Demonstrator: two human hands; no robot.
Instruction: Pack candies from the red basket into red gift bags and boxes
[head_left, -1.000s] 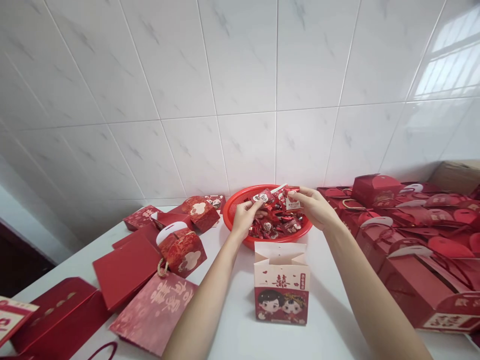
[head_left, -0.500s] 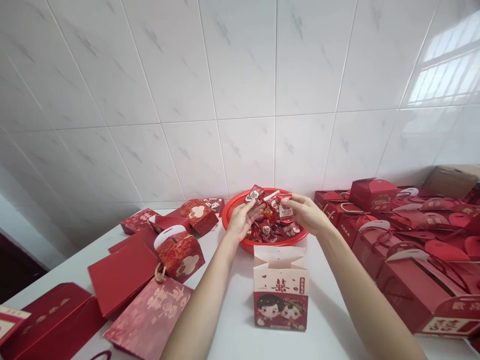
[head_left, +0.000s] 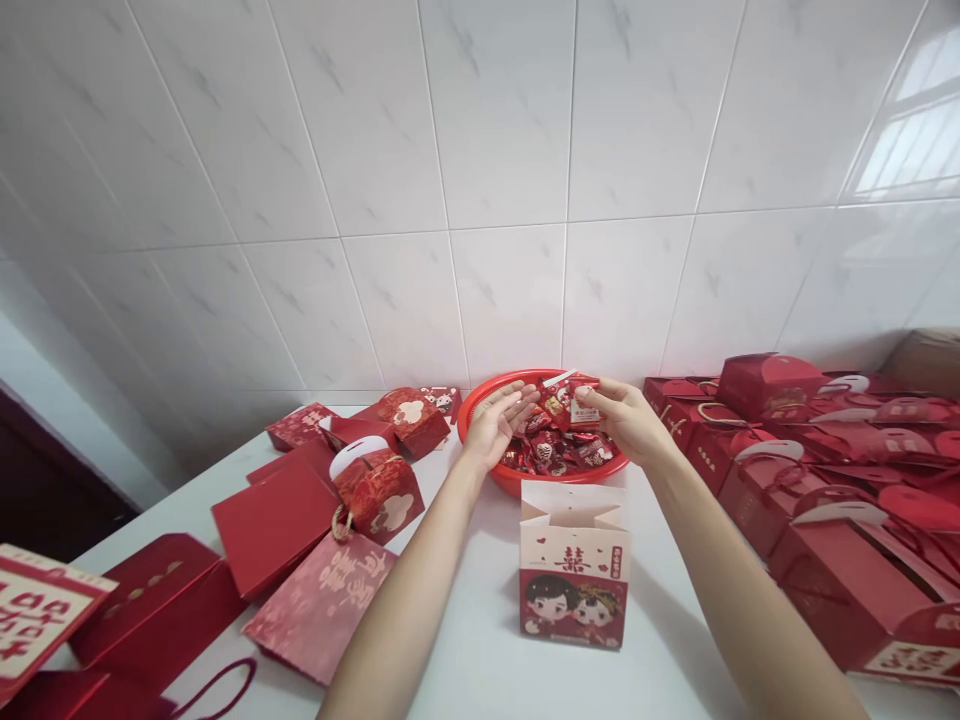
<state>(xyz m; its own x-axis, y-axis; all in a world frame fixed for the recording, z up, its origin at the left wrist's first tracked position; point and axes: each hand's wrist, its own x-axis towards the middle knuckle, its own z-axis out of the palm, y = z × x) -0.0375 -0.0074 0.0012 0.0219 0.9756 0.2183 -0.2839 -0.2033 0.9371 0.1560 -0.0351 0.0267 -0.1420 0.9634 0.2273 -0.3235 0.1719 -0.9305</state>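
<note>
A round red plastic basket [head_left: 469, 408] against the wall holds several wrapped red candies [head_left: 551, 452]. Over its left side is my left hand [head_left: 501, 425], palm turned up, fingers apart, with nothing in it. My right hand [head_left: 624, 415], above the basket's right side, pinches a red and white candy packet [head_left: 585, 402]. In front of the basket stands an upright paper gift box [head_left: 574, 580] with its top open, a cream upper part and two cartoon figures on its red front.
Several red gift boxes and bags [head_left: 277, 515] lie on the white table [head_left: 487, 640] at the left. Rows of red handled boxes [head_left: 832, 590] fill the right side. A brown carton [head_left: 926, 365] sits at the far right. Behind is a tiled wall [head_left: 510, 300].
A candy packet that was at my left fingertips is no longer there, and that hand is now empty. My right hand still holds its packet. The view has shifted slightly left.
</note>
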